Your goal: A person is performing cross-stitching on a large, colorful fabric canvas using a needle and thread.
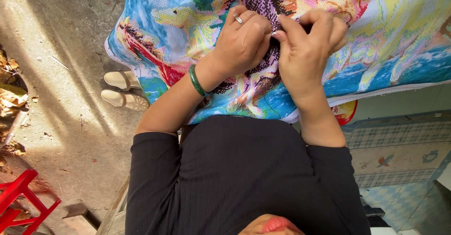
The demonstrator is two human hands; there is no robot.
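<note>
Black ribbed top (244, 169), green bangle (197, 80), silver ring (238, 19).

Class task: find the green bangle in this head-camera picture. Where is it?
The green bangle sits on the left wrist, just below the left hand, over the colourful embroidered cloth, left of centre.

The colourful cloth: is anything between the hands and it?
Nothing visible. The left hand rests right on the colourful cloth, and the right hand pinches at it beside the left, fingertips touching the dark purple patch.
</note>
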